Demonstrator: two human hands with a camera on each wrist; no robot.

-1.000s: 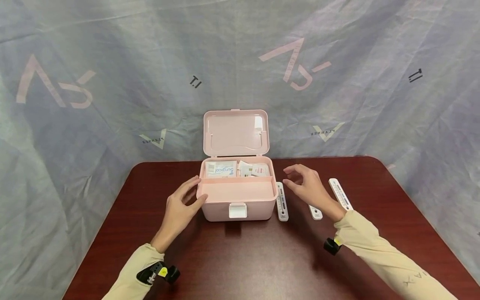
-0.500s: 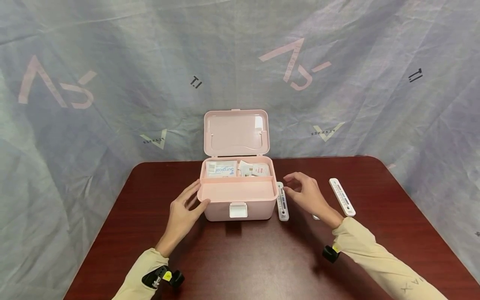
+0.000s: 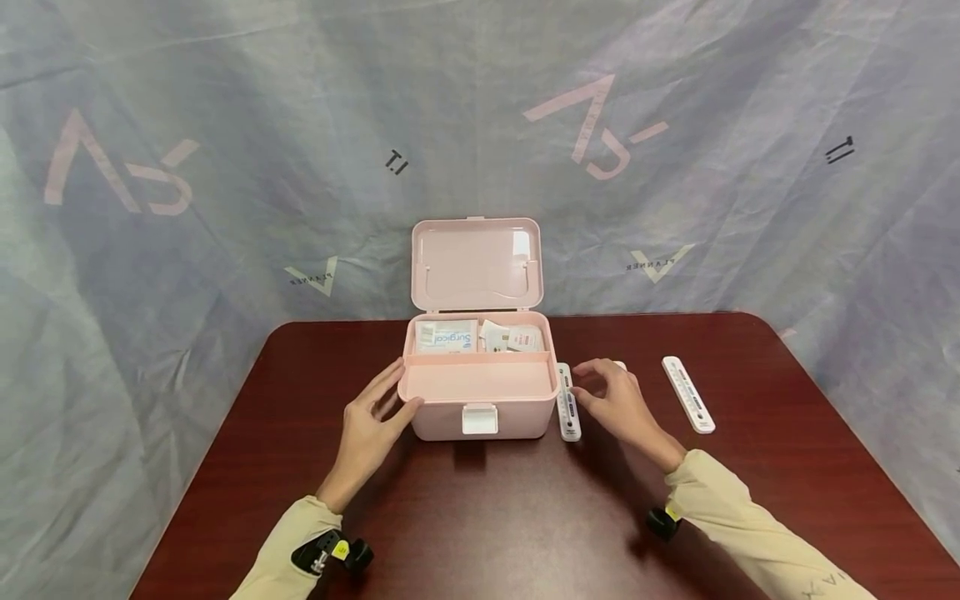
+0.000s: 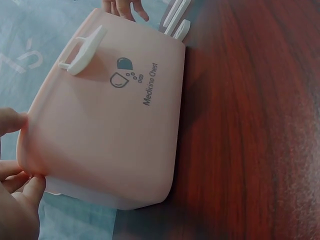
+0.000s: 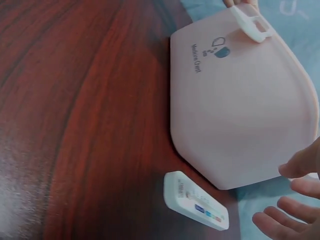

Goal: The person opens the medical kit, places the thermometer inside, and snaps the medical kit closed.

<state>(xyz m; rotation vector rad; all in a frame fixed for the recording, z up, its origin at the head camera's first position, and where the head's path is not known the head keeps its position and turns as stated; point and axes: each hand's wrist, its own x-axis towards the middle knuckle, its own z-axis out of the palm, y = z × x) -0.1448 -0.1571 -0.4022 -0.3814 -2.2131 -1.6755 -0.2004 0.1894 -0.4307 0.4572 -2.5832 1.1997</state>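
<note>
A pink medicine chest (image 3: 478,421) stands on the table with its lid (image 3: 476,262) raised. My left hand (image 3: 371,425) holds its front left corner, thumb on the front and fingers along the left side. Beside the chest's right wall lies a white thermometer (image 3: 567,408) with a printed scale. My right hand (image 3: 615,404) hovers at that thermometer with bent, spread fingers, holding nothing. In the right wrist view, the thermometer (image 5: 197,202) lies flat on the table, apart from the fingertips (image 5: 285,170). A second thermometer (image 3: 620,364) is mostly hidden behind the right hand.
Another thermometer (image 3: 687,396) lies farther right. In the chest's rear compartments sit a packet marked Surgical (image 3: 446,336) and small white packs (image 3: 517,338); its front tray (image 3: 476,379) shows a bare bottom. A grey curtain (image 3: 300,167) hangs behind the dark red table (image 3: 480,508).
My right hand has lowered and come closer to the thermometer beside the chest. My left hand has shifted slightly right and settled on the chest's corner.
</note>
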